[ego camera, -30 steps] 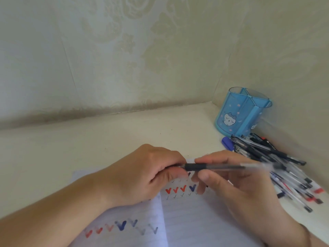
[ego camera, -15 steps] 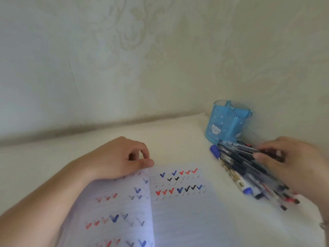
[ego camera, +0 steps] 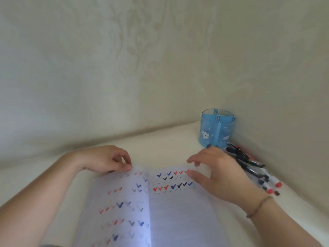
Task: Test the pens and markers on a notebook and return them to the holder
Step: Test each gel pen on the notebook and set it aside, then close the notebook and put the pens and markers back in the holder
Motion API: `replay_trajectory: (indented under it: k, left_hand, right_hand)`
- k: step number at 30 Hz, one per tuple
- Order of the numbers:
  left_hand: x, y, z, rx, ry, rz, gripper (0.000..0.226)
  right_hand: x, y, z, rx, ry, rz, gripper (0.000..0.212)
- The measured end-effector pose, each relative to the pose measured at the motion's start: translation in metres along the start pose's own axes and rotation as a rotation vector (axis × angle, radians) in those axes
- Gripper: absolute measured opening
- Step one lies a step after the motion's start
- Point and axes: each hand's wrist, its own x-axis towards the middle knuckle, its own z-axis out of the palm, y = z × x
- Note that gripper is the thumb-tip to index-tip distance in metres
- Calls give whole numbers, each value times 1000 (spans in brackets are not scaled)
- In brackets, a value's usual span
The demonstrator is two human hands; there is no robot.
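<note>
Pale cream wallpapered walls [ego camera: 89, 68] with a faint embossed floral damask pattern, meeting in a corner toward the right. Below them, a smooth off-white tabletop [ego camera: 160, 145], pushed flush against both walls. A thin shadowed seam along the join. Soft, even daylight throughout, slightly dimmer in the corner.

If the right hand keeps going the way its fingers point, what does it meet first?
The right hand points left across the open lined notebook; next in line looks like the left hand at the page's top, though depth is unclear.
</note>
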Motion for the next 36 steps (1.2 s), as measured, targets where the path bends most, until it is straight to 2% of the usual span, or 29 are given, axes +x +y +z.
replay_trajectory:
  k: [2,4,6,8,10,12,14,17,19,21,23,25,27,29,32,36]
  left_hand:
    - [-6,-6,-1,31,-1,-42,75]
    - [-16,-12,-5,2,-2,-45,81]
    - [-26,-11,-12,-152,55,-17,68]
    - [-31,-6,-17,-498,109,64,64]
    - [-30,5,-18,-818,95,194,77]
    - [-23,25,-6,-929,0,310,79]
    - [-14,57,20,-744,-25,330,74]
    - [-6,102,60,-132,30,259,56]
    - [-4,121,83,174,118,165,59]
    - [-4,139,102,309,174,94,72]
    - [-3,155,119,367,185,13,93]
    - [-1,172,135,348,125,-89,119]
    - [2,185,147,341,86,-166,132]
    - [6,189,152,347,99,-185,127]
    - [10,176,147,359,114,-179,105]
    - [9,130,122,333,182,-298,89]
  right_hand:
    - [-2,-13,19,-82,-111,-112,32]
    - [-3,-15,31,-127,-135,-152,31]
    - [-2,-15,33,-87,-126,-121,29]
    - [-2,-14,31,58,-78,-8,29]
    - [-1,-11,29,295,-24,106,34]
    - [-2,-7,28,544,101,150,46]
    - [-3,-2,25,702,222,145,55]
    - [-2,0,19,761,288,139,55]
    - [-2,2,18,640,243,162,36]
    - [-2,3,22,442,146,122,17]
    - [-3,5,29,301,78,45,21]
    - [-4,5,32,288,45,38,31]
    - [-4,5,31,314,52,79,41]
    - [-3,6,29,301,110,91,47]
    - [-2,4,26,284,236,68,42]
    - [-1,5,24,245,322,61,36]
